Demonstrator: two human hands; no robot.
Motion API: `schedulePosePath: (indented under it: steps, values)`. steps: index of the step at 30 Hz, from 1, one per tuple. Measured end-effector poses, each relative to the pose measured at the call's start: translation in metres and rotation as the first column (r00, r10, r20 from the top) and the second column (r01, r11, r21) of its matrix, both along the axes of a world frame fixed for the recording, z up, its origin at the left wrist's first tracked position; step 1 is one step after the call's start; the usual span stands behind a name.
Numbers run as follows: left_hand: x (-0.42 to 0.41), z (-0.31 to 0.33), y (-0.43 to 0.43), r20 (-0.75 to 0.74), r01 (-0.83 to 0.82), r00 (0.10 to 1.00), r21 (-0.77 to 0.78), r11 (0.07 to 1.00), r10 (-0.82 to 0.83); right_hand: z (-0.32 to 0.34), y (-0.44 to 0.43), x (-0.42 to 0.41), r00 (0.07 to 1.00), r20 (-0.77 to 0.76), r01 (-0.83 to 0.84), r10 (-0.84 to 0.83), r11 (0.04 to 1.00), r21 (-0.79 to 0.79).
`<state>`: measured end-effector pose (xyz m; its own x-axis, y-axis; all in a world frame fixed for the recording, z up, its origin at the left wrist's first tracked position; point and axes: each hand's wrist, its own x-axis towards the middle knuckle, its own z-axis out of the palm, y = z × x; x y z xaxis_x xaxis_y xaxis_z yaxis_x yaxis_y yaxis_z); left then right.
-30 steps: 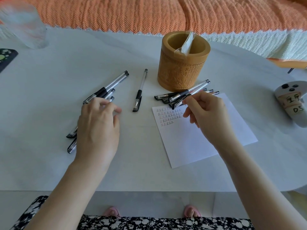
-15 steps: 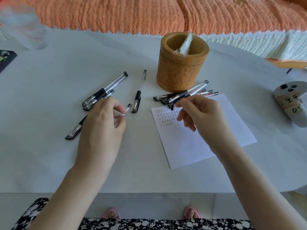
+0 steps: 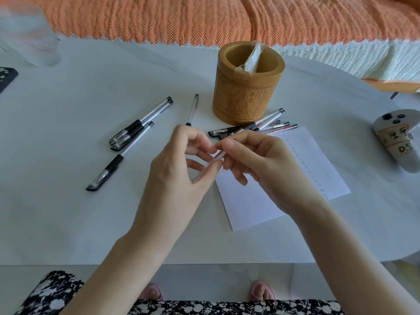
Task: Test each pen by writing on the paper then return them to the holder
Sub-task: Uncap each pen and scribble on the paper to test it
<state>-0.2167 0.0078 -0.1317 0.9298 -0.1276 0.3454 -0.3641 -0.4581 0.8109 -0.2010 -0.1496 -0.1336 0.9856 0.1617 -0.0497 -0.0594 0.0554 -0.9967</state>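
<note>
A clear-barrelled pen (image 3: pixel 218 155) is held between both hands above the left edge of the white paper (image 3: pixel 302 169). My left hand (image 3: pixel 179 169) pinches its lower end and my right hand (image 3: pixel 256 160) grips its upper end. The carved bamboo holder (image 3: pixel 247 87) stands behind them with only a clear plastic wrapper inside. Three capped black pens (image 3: pixel 127 142) lie to the left, and a single pen (image 3: pixel 192 109) lies beside the holder. Several more pens (image 3: pixel 256 127) are piled at the holder's foot, along the paper's top edge. Handwritten marks on the paper are partly hidden by my hands.
The white table (image 3: pixel 68 212) ends at a near edge above my lap and feet. A clear cup (image 3: pixel 29 35) stands far left, a dark object (image 3: pixel 6 78) at the left edge. A grey controller with labels (image 3: pixel 397 142) lies far right. An orange blanket (image 3: pixel 204 17) lies beyond.
My left hand lifted one pen from the left group and carried it rightward to the paper. My right hand left the pile by the holder and took hold of that same pen.
</note>
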Motion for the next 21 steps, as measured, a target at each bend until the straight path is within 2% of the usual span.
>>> schedulePosePath:
  steps: [7, 11, 21]
  values:
    - [0.001, -0.012, 0.006, -0.113, -0.018, 0.993, 0.149, 0.989, 0.035, 0.002, -0.006, 0.004, 0.985, 0.0, 0.17, -0.172, 0.975, 0.143]
    - [0.003, -0.013, 0.005, -0.02, -0.019, 0.999, 0.256, 0.966, 0.025, 0.001, -0.005, 0.005, 0.978, 0.016, 0.202, -0.206, 0.969, 0.146]
    - [0.003, -0.013, 0.006, -0.043, 0.011, 0.999, 0.302, 0.953, 0.002, 0.001, -0.007, 0.005, 0.964, 0.031, 0.257, -0.264, 0.956, 0.14]
